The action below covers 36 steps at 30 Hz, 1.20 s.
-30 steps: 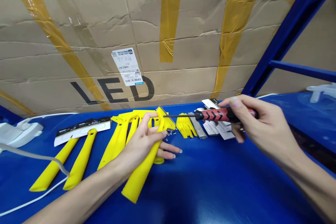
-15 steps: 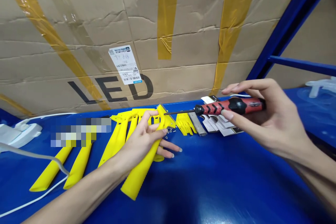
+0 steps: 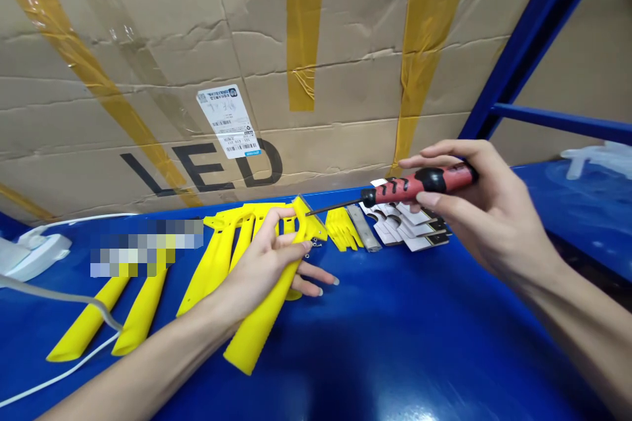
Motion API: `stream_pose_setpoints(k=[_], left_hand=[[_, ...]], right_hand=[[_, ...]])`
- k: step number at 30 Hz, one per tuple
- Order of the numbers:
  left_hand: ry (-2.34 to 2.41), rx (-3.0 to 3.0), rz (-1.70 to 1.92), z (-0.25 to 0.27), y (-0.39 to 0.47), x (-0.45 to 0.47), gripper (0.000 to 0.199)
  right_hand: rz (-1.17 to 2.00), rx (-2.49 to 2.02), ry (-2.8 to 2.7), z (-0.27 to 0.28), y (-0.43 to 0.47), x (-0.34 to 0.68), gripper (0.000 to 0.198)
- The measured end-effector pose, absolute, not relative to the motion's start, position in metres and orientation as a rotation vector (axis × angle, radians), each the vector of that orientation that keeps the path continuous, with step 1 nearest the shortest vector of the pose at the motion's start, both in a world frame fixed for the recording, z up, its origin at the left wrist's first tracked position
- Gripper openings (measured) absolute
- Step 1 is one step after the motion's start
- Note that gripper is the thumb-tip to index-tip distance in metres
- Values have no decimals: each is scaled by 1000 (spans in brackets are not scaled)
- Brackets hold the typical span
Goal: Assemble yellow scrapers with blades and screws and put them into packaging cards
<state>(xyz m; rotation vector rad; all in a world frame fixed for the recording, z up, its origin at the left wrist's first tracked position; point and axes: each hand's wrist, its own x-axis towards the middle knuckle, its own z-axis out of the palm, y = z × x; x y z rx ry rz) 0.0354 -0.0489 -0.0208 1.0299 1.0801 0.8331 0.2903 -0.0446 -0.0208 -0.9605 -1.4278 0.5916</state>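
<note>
My left hand (image 3: pixel 266 266) is closed around the neck of a yellow plastic scraper (image 3: pixel 259 329), whose handle slants down toward me. A thin metal edge shows at the top of its head. In my right hand (image 3: pixel 498 223) is a red and black screwdriver (image 3: pixel 405 189), gripped by the handle between thumb and fingers. Its shaft points left and its tip meets the scraper's head; the exact contact point is too small to make out. Small nuts and screws (image 3: pixel 315 245) lie just behind my left fingers.
Several yellow handles (image 3: pixel 207 270) lie behind my left arm, two more (image 3: pixel 143 309) farther left. Thin yellow plates (image 3: pixel 343 229), grey metal strips (image 3: pixel 364 229) and white-and-black packets (image 3: pixel 415 227) lie right. A taped carton (image 3: pixel 345 145) stands behind; white cable (image 3: pixel 64 378) crosses left.
The screwdriver has tilted, its handle end rising while the tip stays at the scraper's head. My right hand has shifted slightly left and up in view. My left hand keeps its hold.
</note>
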Motion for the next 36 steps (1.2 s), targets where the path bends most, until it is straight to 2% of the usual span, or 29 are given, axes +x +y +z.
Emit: stream_pose_setpoints(k=[3, 7, 10, 13, 14, 16, 18, 20, 24, 27, 30, 34, 36], left_hand=[[1063, 1040, 865, -18, -50, 36, 60], [1076, 1039, 851, -17, -51, 36, 52], [1075, 1052, 836, -18, -50, 36, 45], [1069, 1064, 850, -21, -49, 35, 44], [1067, 1066, 851, -22, -49, 35, 43], [1061, 1078, 849, -23, -48, 34, 43], [1059, 1100, 844, -25, -47, 32, 44], [1047, 1132, 838, -27, -47, 31, 46], [1025, 1156, 805, -31, -45, 28, 60], [1033, 1136, 779, -30, -45, 27, 73], [1055, 1115, 773, -29, -45, 28, 74], [1061, 1120, 784, -29, -45, 29, 77], [1058, 1112, 778, -29, -45, 29, 77]], right_hand=[[628, -992, -1395, -20, -44, 290, 21], [591, -941, -1411, -17, -47, 289, 38], [569, -1036, -1406, -17, -49, 287, 26], [529, -958, -1468, -17, -49, 287, 45], [550, -945, -1474, -17, -49, 287, 44], [577, -988, -1458, -18, -49, 288, 28], [554, -992, -1452, -19, -48, 288, 28], [549, -937, -1461, -19, -48, 289, 43], [578, -928, -1423, -20, -46, 289, 32], [569, -821, -1429, -20, -46, 288, 53], [575, -873, -1412, -20, -45, 288, 44], [594, -799, -1431, -20, -46, 288, 68], [633, -850, -1424, -21, -46, 287, 55]])
